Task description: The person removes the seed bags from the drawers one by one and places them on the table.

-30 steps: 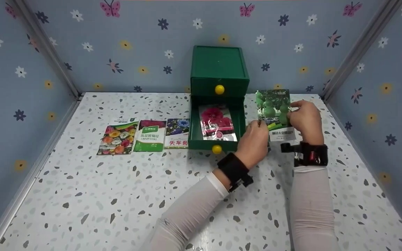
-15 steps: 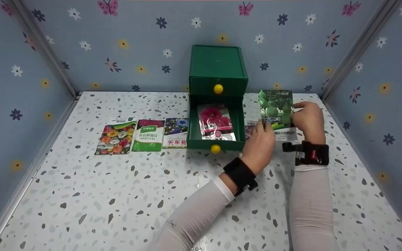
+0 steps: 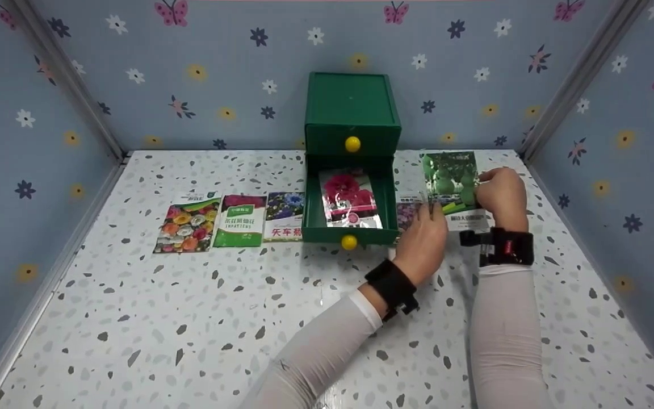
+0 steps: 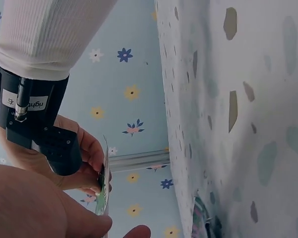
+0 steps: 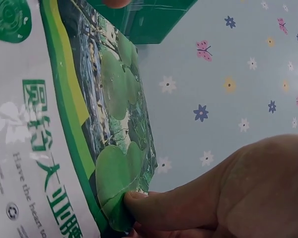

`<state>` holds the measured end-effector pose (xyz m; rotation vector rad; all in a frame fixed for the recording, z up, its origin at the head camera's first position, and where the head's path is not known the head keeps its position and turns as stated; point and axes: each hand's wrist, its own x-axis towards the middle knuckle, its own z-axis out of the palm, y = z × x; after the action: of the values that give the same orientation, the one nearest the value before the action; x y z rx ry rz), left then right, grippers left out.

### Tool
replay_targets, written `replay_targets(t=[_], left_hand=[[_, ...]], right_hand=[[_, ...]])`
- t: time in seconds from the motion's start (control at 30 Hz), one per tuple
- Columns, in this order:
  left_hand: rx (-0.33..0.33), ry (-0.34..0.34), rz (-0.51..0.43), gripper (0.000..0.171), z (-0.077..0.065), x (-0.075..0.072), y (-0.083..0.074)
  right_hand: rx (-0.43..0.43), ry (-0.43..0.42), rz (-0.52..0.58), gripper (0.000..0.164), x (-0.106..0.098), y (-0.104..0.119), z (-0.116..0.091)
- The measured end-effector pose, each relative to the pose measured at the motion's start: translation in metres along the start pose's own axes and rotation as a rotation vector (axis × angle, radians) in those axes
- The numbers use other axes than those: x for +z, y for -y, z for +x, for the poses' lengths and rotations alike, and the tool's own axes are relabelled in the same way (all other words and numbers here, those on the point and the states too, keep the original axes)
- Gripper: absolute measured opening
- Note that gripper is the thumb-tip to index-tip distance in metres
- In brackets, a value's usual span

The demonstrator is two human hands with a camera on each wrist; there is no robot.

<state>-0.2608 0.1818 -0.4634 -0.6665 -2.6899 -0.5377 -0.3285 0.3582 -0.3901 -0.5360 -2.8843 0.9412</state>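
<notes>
A green-and-white seed packet [image 3: 451, 182] printed with round green gourds stands tilted just right of the green drawer box [image 3: 352, 102]. My right hand [image 3: 503, 193] pinches its right edge between thumb and fingers, and the right wrist view shows the thumb on the gourd picture. At the packet's lower left side is my left hand [image 3: 422, 244]; in the left wrist view its thumb and a fingertip stand apart. Behind the left fingers a pink-flower packet [image 3: 407, 216] lies partly hidden on the table. Another packet, with magenta flowers [image 3: 351, 199], lies inside the pulled-out lower drawer [image 3: 384, 233].
Left of the box, a row holds a mixed-flower packet [image 3: 187, 227], a green-and-pink packet [image 3: 240, 221] and a blue-flower packet [image 3: 285, 216], the last partly covered by the drawer. Yellow knobs [image 3: 349, 242] stick out in front. Patterned walls [image 3: 219, 74] enclose the speckled table [image 3: 191, 318].
Both hands and the gourd packet have shifted slightly right, and the packet has come down a little. The left fingers have straightened, and more of the pink-flower packet shows. The drawer has not moved.
</notes>
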Motion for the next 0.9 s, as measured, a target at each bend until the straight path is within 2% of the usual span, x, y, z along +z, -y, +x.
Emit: replay_targets(t=[0.27,0.5,0.63,0.67,0.8,0.9], left_hand=[[-0.016,0.088,-0.043,0.064,-0.001,0.012,0.003],[0.005,0.167,-0.057,0.065,-0.001,0.021,0.008],[0.007,0.184,-0.088,0.062,-0.002,0.023,0.012],[0.009,0.186,-0.089,0.060,-0.002,0.023,0.013],[0.029,0.202,-0.077,0.054,-0.004,0.025,0.013],[0.040,0.232,-0.067,0.056,-0.004,0.025,0.012]], right_hand=[[0.003,0.043,-0.011,0.048,0.010,-0.012,0.011],[-0.005,0.085,-0.053,0.046,0.018,-0.026,0.017],[-0.024,0.070,-0.057,0.022,0.024,-0.033,0.021],[-0.029,0.065,-0.053,0.019,0.025,-0.035,0.022],[-0.041,0.064,-0.059,0.034,0.029,-0.041,0.025],[-0.035,0.078,-0.072,0.035,0.032,-0.043,0.027]])
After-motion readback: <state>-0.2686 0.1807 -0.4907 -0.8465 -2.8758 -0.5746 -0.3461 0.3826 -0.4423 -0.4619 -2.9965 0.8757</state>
